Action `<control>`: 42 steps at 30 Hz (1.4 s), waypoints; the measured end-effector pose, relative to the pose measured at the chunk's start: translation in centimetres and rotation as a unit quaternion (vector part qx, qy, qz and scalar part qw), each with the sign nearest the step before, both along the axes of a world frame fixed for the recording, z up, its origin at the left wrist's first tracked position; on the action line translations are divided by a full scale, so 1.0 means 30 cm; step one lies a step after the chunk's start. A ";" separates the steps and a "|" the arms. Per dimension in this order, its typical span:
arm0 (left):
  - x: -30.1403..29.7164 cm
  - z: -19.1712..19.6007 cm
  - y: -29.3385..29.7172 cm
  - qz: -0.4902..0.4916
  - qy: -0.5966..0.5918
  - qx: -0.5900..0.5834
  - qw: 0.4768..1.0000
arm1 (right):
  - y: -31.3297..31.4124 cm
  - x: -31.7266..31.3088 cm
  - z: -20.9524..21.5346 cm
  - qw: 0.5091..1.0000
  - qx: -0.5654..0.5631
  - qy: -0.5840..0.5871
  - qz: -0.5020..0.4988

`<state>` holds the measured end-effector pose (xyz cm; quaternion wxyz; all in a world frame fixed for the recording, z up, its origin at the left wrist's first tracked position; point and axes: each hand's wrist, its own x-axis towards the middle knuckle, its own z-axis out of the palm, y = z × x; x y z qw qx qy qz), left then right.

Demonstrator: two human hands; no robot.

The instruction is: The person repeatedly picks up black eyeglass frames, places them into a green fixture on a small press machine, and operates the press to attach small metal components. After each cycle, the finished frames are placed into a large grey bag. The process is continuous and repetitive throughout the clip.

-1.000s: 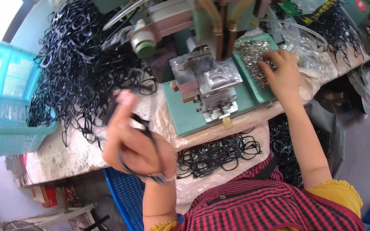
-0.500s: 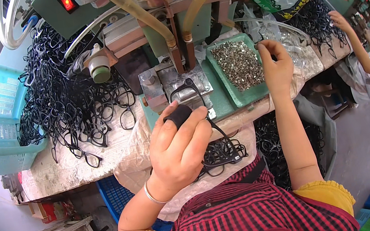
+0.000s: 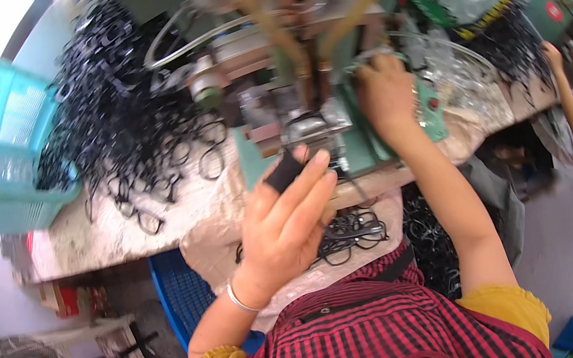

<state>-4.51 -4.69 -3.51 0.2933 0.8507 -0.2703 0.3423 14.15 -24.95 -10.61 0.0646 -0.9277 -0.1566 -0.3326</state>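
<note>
My left hand (image 3: 282,222), with a black wrap on one finger, is closed on a dark eyeglass frame at the front of the metal jig (image 3: 315,125). Most of that frame is hidden by the fingers and smeared by motion; a thin dark part (image 3: 359,191) shows beside them. My right hand (image 3: 388,96) reaches over the green tray (image 3: 435,114) of small metal parts, covering most of it. Its fingers are curled near the tray's far edge, and anything between them is hidden. Above the jig stands the press machine (image 3: 306,30), with two yellowish tubes.
Dark eyeglass frames (image 3: 113,110) lie heaped at the left beside a turquoise crate (image 3: 2,175). More frames (image 3: 350,235) lie on cloth below my hands. Clear plastic bags (image 3: 466,86) lie at the right. Another person's arm (image 3: 567,91) shows at far right.
My right hand has moved from the tray's right side leftward and away, over the tray. My left hand stays by the jig, its fingers straighter. The whole view has shifted and blurred.
</note>
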 end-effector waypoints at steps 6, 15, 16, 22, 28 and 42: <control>-0.264 -0.252 0.384 0.389 0.050 -0.074 0.917 | -0.226 -0.145 -0.043 0.728 0.674 0.103 0.073; -0.139 -0.299 0.964 0.429 0.125 0.309 0.839 | -0.066 -0.114 0.017 0.796 0.587 0.111 0.102; -0.124 -0.339 1.005 0.389 0.122 0.301 0.862 | -0.069 -0.118 0.017 0.803 0.572 0.125 0.110; 0.043 -0.315 0.883 0.334 0.057 -0.022 0.941 | -0.207 -0.263 -0.026 0.888 0.451 0.085 0.037; 0.105 -0.342 0.608 0.146 0.140 -0.540 0.817 | -0.236 -0.414 0.052 0.877 0.455 0.138 0.071; 0.087 -0.381 0.296 0.026 0.269 -0.704 0.656 | 0.128 -0.255 0.194 0.724 0.599 0.221 0.262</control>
